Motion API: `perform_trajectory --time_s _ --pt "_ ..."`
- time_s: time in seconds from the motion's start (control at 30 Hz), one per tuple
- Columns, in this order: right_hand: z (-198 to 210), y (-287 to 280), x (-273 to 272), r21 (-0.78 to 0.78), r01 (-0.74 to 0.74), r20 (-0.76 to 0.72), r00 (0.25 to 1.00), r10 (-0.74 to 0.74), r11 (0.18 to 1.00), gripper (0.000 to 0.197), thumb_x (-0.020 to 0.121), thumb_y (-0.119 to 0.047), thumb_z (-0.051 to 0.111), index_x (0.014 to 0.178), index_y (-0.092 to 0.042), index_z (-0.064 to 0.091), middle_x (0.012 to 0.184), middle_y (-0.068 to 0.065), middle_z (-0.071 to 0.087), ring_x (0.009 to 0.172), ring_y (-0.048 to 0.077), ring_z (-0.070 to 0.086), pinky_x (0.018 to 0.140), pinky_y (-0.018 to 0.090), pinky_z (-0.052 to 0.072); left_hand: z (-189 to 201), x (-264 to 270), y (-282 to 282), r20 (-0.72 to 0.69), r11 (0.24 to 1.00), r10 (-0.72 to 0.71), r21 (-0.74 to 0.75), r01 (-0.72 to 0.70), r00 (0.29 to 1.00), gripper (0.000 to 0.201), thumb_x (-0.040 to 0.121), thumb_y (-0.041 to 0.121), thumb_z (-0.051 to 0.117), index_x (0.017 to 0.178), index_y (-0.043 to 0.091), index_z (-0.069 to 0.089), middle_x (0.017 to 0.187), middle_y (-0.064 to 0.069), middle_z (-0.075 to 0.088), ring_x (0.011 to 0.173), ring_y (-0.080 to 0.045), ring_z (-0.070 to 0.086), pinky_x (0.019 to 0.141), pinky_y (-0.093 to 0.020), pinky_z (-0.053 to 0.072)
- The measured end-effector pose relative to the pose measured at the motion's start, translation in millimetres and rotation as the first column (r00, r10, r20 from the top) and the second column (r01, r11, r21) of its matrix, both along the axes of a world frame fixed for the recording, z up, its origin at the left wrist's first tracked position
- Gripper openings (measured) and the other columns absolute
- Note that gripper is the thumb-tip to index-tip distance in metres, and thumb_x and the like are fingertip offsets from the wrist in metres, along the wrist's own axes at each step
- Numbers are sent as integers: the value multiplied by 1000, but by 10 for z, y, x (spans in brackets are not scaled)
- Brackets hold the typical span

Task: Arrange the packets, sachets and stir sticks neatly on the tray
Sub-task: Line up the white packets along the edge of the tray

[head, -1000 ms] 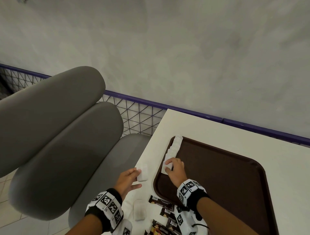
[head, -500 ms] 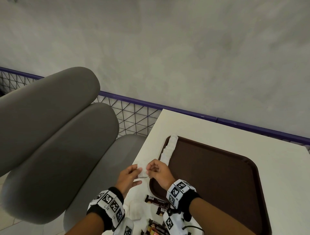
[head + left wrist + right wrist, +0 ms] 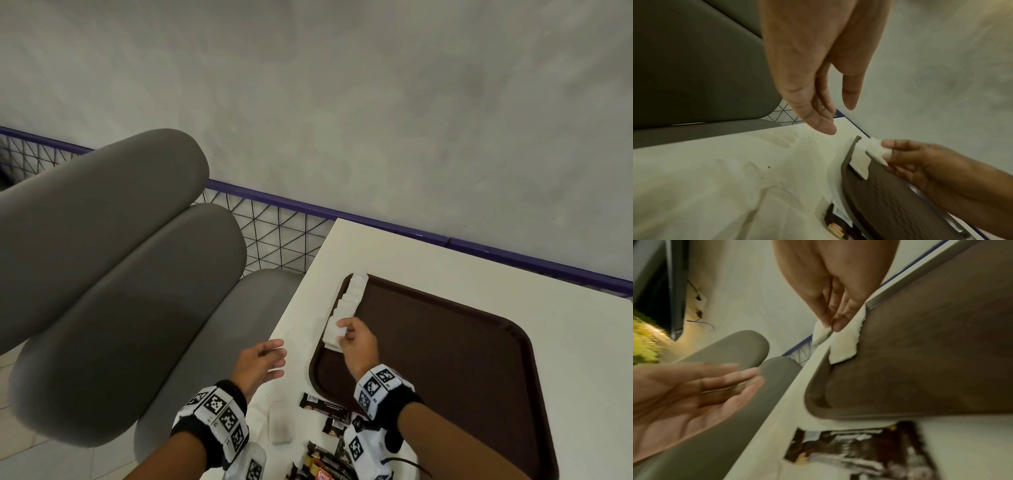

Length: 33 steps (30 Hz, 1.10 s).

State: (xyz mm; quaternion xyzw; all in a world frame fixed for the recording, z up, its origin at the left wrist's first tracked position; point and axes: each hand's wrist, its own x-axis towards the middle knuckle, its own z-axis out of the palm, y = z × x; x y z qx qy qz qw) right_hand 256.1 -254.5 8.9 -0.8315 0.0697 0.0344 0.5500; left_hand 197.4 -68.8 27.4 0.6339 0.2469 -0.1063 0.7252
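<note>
A brown tray lies on the white table. A row of white sachets overlaps along the tray's left rim. My right hand pinches one white sachet between thumb and fingers, just above the near end of that row. My left hand hovers open and empty over the table's left edge, fingers straight. Another white sachet lies on the table near my left wrist. Dark brown packets lie scattered before the tray's near corner.
A grey cushioned chair stands close against the table's left side. A purple-railed wire fence and a grey wall run behind. Most of the tray floor is bare. More brown packets pile at the bottom edge.
My right hand took the white sachet from my left hand and carried it back to the row on the tray. My left hand is now open and empty.
</note>
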Motion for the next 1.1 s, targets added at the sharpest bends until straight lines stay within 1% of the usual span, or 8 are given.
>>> perform_trajectory --time_s 0.1,0.3,0.5,0.67,0.8,0.9,1.0,1.1 --pt "-80 -173 45 -81 14 -66 998 -19 997 30 80 13 52 88 -16 56 86 5 52 67 14 48 68 23 41 -22 -31 104 2 999 31 21 -31 1000 19 89 4 60 107 4 61 94 -9 60 86 -21 58 66 -23 55" --pt "-213 -141 -27 -135 -146 -136 982 128 980 32 79 13 54 85 -18 56 81 0 48 62 8 45 61 11 41 -102 -112 281 1 997 71 35 -71 997 18 88 2 59 107 3 61 94 -11 59 85 -21 57 67 -25 52" --pt "-286 -28 -103 -265 -176 -72 984 163 948 32 77 17 53 86 -13 58 95 1 42 64 6 43 60 6 41 -159 -227 457 4 993 103 66 -103 995 19 88 -4 57 105 4 60 87 -10 60 77 -19 55 67 -23 50" --pt "-215 -23 -164 -370 -190 -67 982 177 909 23 84 2 58 101 -13 63 106 0 35 99 12 37 86 16 38 -197 -414 603 -27 993 103 66 -101 994 25 85 -11 55 106 2 59 85 -9 58 70 -20 46 50 -15 46" --pt "-38 -10 -303 -519 -182 44 970 238 835 33 86 -7 56 116 -20 59 121 0 37 117 16 33 85 20 42 -208 -596 666 -105 993 19 121 -6 994 29 79 0 67 105 12 60 93 -4 60 77 -14 54 59 -20 49" --pt "26 76 -405 -517 -292 96 914 393 805 36 88 -4 51 120 -19 57 122 -1 41 118 14 33 88 17 39 -214 -659 646 -164 979 -57 185 87 985 23 87 0 59 106 13 59 95 -3 58 79 -11 55 58 -23 49" --pt "3 198 -530 -540 -443 82 819 568 716 37 90 -5 46 124 -17 55 121 2 46 118 17 38 98 21 37 -236 -689 598 -199 949 -124 264 175 972 26 87 -2 58 109 11 57 95 -4 55 75 -10 54 56 -23 47" --pt "-24 316 -666 -694 -545 -42 683 729 471 40 93 -18 45 133 -18 46 126 4 46 120 21 39 103 31 34 -281 -703 492 -251 902 -175 347 257 952 32 85 6 64 115 11 55 96 -3 53 77 -15 51 54 -21 45"
